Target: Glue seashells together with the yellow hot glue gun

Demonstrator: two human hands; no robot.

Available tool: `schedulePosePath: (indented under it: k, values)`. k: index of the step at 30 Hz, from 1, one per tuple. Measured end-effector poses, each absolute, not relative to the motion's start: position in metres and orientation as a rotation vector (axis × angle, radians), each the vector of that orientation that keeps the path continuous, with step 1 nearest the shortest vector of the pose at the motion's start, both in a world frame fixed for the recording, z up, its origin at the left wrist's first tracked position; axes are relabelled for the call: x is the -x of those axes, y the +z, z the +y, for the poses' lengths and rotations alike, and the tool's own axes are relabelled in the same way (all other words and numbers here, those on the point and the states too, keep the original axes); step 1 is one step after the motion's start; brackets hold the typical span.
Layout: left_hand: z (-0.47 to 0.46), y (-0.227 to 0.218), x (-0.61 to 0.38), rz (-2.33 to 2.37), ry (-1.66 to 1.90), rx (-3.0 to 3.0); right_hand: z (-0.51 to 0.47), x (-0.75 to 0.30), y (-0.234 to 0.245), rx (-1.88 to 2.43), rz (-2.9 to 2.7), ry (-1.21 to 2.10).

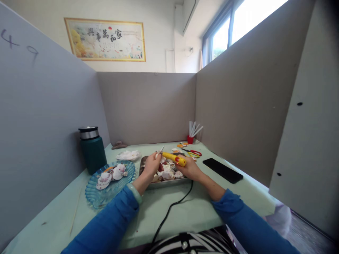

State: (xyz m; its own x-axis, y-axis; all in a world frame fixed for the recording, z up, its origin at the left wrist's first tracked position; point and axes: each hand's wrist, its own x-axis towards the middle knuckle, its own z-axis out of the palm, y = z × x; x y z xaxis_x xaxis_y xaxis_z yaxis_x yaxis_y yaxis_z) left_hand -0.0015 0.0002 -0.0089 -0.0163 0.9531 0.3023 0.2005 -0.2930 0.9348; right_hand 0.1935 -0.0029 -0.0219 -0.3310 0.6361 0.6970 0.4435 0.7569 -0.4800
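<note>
My right hand (188,168) is closed around a yellow hot glue gun (173,157) with a red trigger; its nozzle points left. A black cord runs from it toward my lap. At the nozzle, my left hand (152,166) pinches a small pale piece, mostly hidden by the fingers, which I cannot make out. Both hands are above a metal tray (165,183) heaped with seashells (167,174). To the left, a blue glass plate (94,197) carries a figure made of shells (119,171) and a flat white shell (103,180).
A green thermos (92,151) stands at the left wall near a white crumpled bundle (129,155). Behind the tray are red-and-yellow-handled scissors (194,153) and a red cup (190,140) of white sticks. A black phone (222,170) lies right. Grey partitions enclose the table.
</note>
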Motion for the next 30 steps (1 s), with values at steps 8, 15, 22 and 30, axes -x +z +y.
schedulePosePath:
  k: [8, 15, 22, 30]
  values:
    - [-0.0034, -0.0059, 0.0001, 1.241, 1.359, -1.542, -0.0034, -0.1931, -0.0209, 0.811, -1.979, 0.247]
    - [-0.0016, -0.0072, 0.0006, 1.226, 1.358, -1.549, -0.0035, -0.1934, -0.0212, 0.808, -1.979, 0.258]
    - [-0.0004, -0.0094, 0.0019, 1.231, 1.359, -1.546, -0.0034, -0.1934, -0.0210, 0.816, -1.980, 0.245]
    - [0.0010, -0.0092, 0.0013, 1.219, 1.365, -1.558, -0.0053, -0.1935, -0.0193, 0.806, -1.983, 0.243]
